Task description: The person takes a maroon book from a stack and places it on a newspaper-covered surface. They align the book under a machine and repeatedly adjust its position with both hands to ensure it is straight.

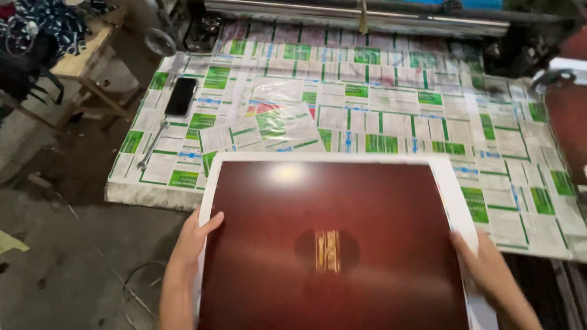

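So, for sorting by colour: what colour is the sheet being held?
Glossy dark red sheet with white border, seen from the head view.

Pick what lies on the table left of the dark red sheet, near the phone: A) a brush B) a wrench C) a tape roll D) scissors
B: a metal wrench lies on the printed paper covering the table, just below the black phone, while both hands, left hand and right hand, grip the sheet by its edges.

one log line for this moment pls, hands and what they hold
left hand: grips left edge of dark red sheet | right hand: grips right edge | sheet: over paper-covered table | nearby: phone, wrench
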